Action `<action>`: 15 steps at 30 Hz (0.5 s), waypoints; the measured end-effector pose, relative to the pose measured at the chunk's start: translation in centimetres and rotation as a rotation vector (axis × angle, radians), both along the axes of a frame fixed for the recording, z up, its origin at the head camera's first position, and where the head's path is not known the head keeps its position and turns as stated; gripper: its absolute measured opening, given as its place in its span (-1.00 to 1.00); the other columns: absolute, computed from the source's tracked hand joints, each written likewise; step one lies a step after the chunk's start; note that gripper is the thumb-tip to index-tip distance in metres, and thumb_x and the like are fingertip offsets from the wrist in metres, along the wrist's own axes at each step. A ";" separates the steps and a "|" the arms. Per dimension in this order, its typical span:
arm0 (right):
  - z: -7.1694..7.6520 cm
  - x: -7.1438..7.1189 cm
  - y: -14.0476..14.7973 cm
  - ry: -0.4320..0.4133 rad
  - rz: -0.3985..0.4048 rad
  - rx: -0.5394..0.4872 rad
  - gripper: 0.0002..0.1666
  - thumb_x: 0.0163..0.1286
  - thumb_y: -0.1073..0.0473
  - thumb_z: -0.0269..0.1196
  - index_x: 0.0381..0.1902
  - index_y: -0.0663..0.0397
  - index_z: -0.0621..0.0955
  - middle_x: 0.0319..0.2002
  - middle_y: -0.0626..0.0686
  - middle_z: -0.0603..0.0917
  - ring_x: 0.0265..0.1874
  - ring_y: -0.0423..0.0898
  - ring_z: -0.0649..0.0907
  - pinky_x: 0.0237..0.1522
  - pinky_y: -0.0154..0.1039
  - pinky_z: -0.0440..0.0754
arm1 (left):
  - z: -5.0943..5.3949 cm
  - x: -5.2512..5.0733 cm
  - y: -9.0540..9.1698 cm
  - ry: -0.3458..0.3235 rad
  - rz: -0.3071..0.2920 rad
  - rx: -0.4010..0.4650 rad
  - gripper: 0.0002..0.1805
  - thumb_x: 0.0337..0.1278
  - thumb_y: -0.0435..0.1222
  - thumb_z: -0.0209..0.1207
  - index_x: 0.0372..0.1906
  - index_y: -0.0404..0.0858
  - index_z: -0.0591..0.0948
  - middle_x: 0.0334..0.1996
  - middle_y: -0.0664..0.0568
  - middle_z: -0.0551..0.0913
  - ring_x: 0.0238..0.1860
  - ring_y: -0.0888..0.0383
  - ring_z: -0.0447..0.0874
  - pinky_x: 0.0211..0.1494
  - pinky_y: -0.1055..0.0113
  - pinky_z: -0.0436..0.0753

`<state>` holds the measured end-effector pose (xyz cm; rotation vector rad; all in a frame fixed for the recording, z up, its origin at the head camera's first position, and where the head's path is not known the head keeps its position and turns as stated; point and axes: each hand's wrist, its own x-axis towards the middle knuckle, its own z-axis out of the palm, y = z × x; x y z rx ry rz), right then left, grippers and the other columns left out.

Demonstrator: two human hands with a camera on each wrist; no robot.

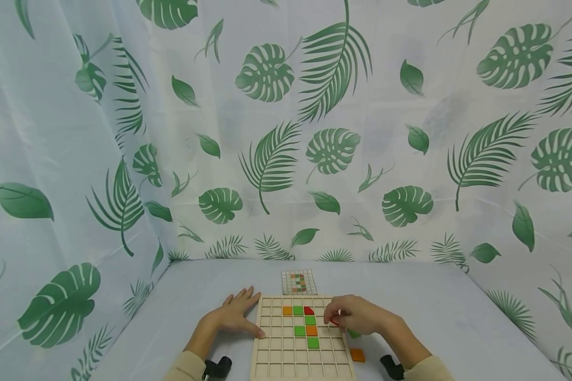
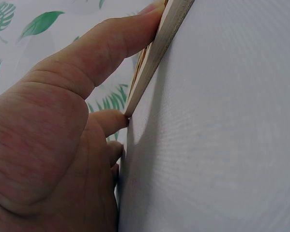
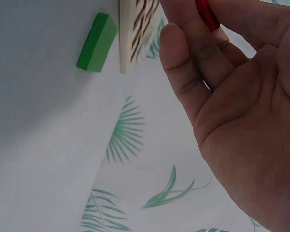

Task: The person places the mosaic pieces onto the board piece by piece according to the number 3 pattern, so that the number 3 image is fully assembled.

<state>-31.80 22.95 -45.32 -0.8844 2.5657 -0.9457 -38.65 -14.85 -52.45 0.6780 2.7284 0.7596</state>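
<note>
A square wooden grid board point(image 1: 276, 357) lies on the table. Several orange and green square tiles and a red rounded tile point(image 1: 309, 310) sit in its cells. At the board's left side, my left hand point(image 1: 233, 315) is spread, its thumb on the rim and the index fingertip touching the far corner. Above the right part of the board, my right hand point(image 1: 359, 316) pinches a red tile point(image 3: 207, 15) between thumb and fingers; the fingers hide most of it, so its full shape cannot be told.
Behind the board lies a small pattern card point(image 1: 299, 282) with a coloured grid. Right of the board are a green tile point(image 3: 97, 43), partly under the right hand in the head view, and an orange tile point(image 1: 357, 355). A leaf-print curtain point(image 1: 286, 227) stands behind the table.
</note>
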 end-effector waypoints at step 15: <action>-0.1 0.3 -1.7 -0.079 0.047 -0.166 -0.89 0.30 0.32 0.46 -0.35 0.07 0.70 -0.37 0.01 0.79 -0.47 -0.25 0.67 -0.35 -0.39 0.66 | -0.3 -0.3 0.0 0.013 0.010 -0.002 0.41 -0.38 0.46 0.44 0.65 -0.12 0.22 0.70 -0.17 -0.02 0.71 -0.21 -0.16 0.68 -0.31 -0.23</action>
